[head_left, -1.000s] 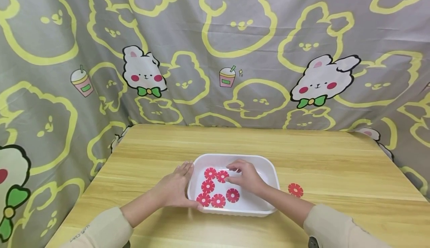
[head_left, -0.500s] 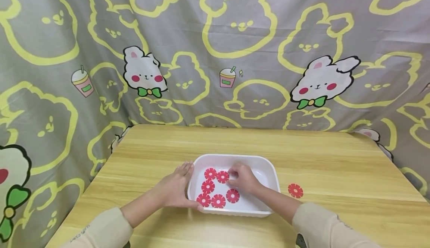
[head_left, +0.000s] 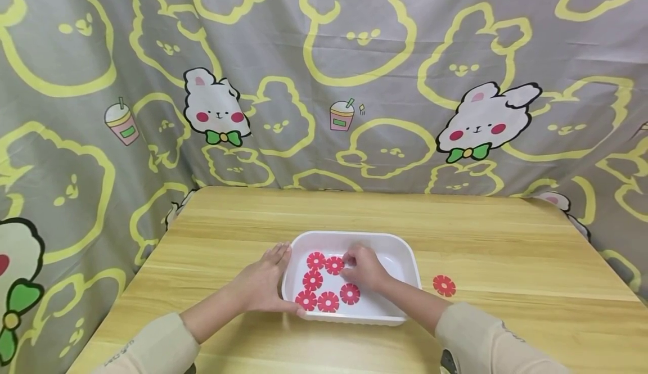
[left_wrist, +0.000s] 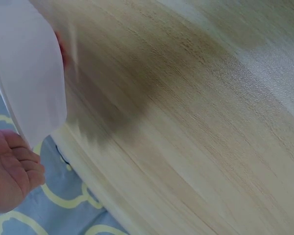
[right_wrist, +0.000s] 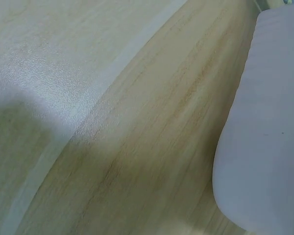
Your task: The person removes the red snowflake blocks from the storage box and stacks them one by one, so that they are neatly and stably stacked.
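A white rectangular tray (head_left: 395, 315) stands on the table, with several red notched plastic discs (head_left: 328, 302), like interlocking snowflake toy pieces, lying flat in its left part. My left hand (head_left: 265, 281) holds the tray's left end, fingers along the side wall and thumb at the near-left corner. In the left wrist view, part of this hand (left_wrist: 12, 169) shows beside the tray wall (left_wrist: 32, 68). Inside the tray, my right hand (head_left: 365, 268) has its fingers bent down, fingertips beside the right edge of an upper disc (head_left: 334, 265). Whatever lies under that hand is hidden.
One more red disc (head_left: 444, 285) lies on the wooden table (head_left: 243, 211) to the right of the tray. A grey patterned curtain (head_left: 283, 138) hangs behind and beside the table. The right wrist view catches only the tray's outer wall (right_wrist: 264, 132) and the tabletop.
My right hand has dipped lower into the tray and its fingers have drawn together. The left hand, the tray and the visible discs have stayed in place.
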`<state>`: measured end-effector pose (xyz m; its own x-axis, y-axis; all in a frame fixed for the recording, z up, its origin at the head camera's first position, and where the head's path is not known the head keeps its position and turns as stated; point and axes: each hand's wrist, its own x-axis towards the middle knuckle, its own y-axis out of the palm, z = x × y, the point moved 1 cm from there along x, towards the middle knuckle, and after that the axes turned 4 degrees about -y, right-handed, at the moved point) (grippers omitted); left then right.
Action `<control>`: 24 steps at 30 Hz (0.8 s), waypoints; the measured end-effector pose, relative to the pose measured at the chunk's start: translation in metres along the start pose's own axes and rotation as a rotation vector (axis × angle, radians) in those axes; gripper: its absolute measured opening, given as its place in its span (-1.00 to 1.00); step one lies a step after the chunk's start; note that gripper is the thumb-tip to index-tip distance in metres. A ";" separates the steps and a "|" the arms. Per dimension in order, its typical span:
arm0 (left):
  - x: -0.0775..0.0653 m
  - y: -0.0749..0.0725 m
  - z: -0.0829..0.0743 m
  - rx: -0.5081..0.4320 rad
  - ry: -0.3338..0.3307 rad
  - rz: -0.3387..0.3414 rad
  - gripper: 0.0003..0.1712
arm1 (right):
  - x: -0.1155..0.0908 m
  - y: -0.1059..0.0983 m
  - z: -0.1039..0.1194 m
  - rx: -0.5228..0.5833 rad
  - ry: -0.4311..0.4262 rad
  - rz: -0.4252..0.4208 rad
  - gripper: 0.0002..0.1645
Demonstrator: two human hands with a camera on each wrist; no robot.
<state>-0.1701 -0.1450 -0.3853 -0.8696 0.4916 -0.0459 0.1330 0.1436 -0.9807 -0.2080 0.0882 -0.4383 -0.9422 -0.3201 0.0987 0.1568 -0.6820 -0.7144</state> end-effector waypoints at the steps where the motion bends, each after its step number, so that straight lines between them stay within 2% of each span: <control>1: 0.000 0.000 0.000 0.000 -0.001 0.001 0.43 | 0.000 0.000 0.000 -0.001 0.001 0.001 -0.80; 14: 0.000 0.000 -0.001 0.006 -0.002 0.008 0.42 | 0.000 -0.001 0.002 0.005 0.013 0.009 -0.85; 24: 0.000 0.000 0.000 0.018 0.010 -0.003 0.43 | -0.003 -0.008 0.006 0.002 0.051 0.074 -0.79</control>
<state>-0.1702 -0.1447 -0.3855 -0.8653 0.4996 -0.0414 0.1220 0.1297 -0.9840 -0.2041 0.0905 -0.4289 -0.9419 -0.3357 0.0096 0.2276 -0.6591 -0.7168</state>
